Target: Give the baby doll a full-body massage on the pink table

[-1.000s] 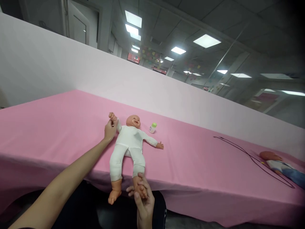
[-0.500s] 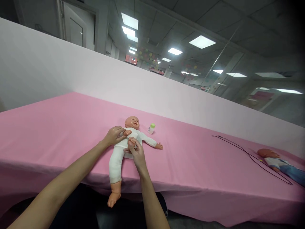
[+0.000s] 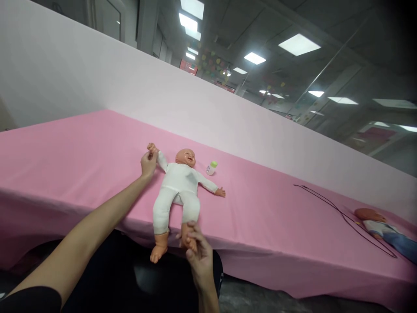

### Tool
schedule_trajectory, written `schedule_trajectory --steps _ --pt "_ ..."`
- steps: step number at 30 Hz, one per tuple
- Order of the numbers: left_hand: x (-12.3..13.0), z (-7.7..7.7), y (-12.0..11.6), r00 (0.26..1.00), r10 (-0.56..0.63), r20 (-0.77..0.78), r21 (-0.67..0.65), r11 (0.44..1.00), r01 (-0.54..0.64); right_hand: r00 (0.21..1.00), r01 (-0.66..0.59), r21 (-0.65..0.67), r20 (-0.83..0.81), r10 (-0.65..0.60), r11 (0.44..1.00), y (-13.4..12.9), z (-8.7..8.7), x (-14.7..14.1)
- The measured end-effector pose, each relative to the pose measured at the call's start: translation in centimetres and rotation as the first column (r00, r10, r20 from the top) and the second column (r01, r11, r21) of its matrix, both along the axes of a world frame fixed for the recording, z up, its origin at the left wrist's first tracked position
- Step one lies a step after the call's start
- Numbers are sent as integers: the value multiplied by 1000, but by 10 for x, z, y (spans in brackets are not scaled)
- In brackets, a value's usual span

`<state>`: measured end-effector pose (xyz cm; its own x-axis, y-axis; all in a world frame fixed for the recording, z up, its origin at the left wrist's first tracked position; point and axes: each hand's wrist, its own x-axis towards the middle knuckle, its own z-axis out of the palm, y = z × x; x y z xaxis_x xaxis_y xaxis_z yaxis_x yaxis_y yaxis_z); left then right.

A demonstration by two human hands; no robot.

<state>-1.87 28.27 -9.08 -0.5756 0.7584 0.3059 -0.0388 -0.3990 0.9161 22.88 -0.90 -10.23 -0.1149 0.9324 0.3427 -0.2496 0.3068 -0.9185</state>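
Observation:
A baby doll [image 3: 182, 178] in a white soft suit lies on its back, head towards the wall and feet over the table's near edge. My left hand [image 3: 149, 165] is closed around the doll's raised arm near the wrist, out to the left of its head. Lower down, my right hand [image 3: 201, 256] has its fingers loosely around the doll's foot on the right side, slightly blurred. The other foot hangs free. Beside the doll's head stands a small clear bottle [image 3: 211, 168] with a green cap.
A pink cloth [image 3: 260, 208] covers the table and drapes over its front. Along the back runs a low white wall [image 3: 137, 87] with glass above. To the right lie a dark looped cord [image 3: 339, 208] and a second doll [image 3: 384, 228] in white and blue.
My left hand has swung the doll's arm from its chest outward and up. My right hand has brought the bent leg down straight towards the near edge. The view has shifted slightly.

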Motion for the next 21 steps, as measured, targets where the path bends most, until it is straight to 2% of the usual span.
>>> schedule_trajectory --steps 2,3,5,7,8,10,13,16,19,21 --pt "7 7 -11 980 -51 -194 149 985 81 1000 22 17 -22 -22 1000 25 24 0" --pt "12 9 -16 946 -77 -315 199 969 145 1000 21 3 -15 -21 1000 41 36 -1" --pt "18 11 -25 814 -110 -571 226 932 285 999 38 -54 2 -38 998 76 52 -4" --pt "22 10 -29 642 -122 -757 194 896 400 996 85 -105 0 -85 991 110 59 -8" --pt "23 8 -29 582 -124 -803 177 884 432 995 97 -126 -17 -100 987 124 60 -9" --pt "22 6 -28 546 -131 -828 159 878 452 992 90 -167 -74 -103 982 140 61 -7" --pt "22 6 -27 606 -158 -780 145 896 420 987 65 -197 -133 -93 978 131 63 6" --pt "21 10 -25 767 -189 -613 128 934 332 990 44 -168 -127 -66 985 85 50 21" --pt "16 9 -17 934 -136 -330 73 983 169 986 -43 -193 -164 11 980 28 13 26" --pt "9 5 -10 984 -61 -170 -37 998 55 979 -100 -241 -196 52 965 -3 -16 23"
